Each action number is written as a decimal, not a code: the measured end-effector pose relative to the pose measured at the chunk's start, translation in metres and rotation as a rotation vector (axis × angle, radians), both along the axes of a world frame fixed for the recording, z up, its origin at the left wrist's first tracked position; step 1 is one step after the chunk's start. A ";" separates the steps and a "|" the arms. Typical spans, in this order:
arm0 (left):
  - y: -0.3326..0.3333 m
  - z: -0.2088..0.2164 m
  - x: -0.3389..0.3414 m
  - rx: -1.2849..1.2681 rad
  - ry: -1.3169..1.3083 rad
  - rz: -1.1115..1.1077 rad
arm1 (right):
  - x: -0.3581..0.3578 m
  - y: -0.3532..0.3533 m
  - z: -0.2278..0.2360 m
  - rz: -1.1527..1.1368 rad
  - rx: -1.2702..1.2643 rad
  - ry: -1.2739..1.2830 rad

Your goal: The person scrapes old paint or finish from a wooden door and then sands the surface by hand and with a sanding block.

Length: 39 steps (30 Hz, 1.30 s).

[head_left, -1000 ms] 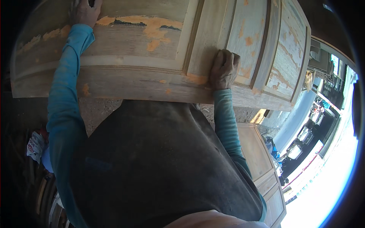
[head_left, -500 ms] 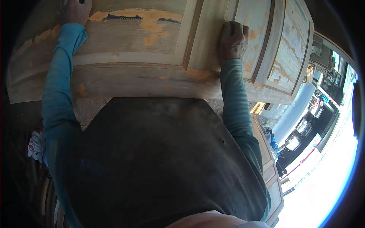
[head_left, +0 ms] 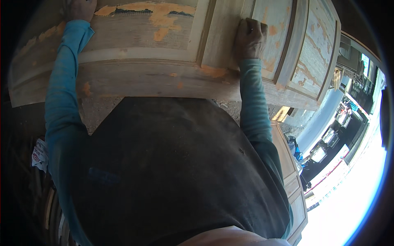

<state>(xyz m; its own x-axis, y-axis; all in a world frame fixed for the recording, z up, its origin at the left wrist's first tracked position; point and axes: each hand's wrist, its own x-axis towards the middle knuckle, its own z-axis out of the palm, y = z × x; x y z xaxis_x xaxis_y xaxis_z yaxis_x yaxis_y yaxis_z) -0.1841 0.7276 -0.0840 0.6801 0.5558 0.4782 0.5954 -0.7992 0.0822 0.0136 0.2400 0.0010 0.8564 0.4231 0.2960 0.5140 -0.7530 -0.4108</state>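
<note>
A wooden panelled door (head_left: 135, 80) lies across the far part of the view, with orange filler patches (head_left: 162, 24) and dark gaps in one panel. At the top edge, my left hand (head_left: 81, 10) rests on the door's left panel; its fingers are mostly cut off. My right hand (head_left: 250, 40) is closed, knuckles up, against the upright strip beside the right-hand panel. Whatever lies under its curled fingers is hidden.
Another panelled wooden piece (head_left: 283, 149) stands low at the right. A white printed bag (head_left: 40, 155) and several wooden strips (head_left: 50, 207) are in the dark at the left. Beyond the door's right end is a bright street with parked vehicles (head_left: 330, 137).
Both hands sit slightly higher in the view, and the door's near edge has shifted up a little too. The right hand keeps its closed shape on the door.
</note>
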 end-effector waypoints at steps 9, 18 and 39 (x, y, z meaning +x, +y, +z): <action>-0.053 0.048 0.022 -0.268 -0.018 0.084 | 0.085 0.040 -0.004 -0.033 -0.125 -0.051; -0.005 0.008 0.006 -0.045 -0.048 0.035 | -0.052 -0.028 -0.006 -0.017 0.029 0.039; -0.003 -0.001 0.020 -0.139 -0.168 -0.061 | 0.012 0.005 0.000 0.001 -0.007 -0.002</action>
<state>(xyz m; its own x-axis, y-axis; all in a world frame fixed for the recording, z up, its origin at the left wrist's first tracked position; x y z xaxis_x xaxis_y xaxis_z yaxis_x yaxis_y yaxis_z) -0.1638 0.7244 -0.0849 0.6313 0.5849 0.5092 0.5152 -0.8071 0.2883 0.0257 0.2446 0.0010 0.8552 0.4264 0.2949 0.5160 -0.7549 -0.4048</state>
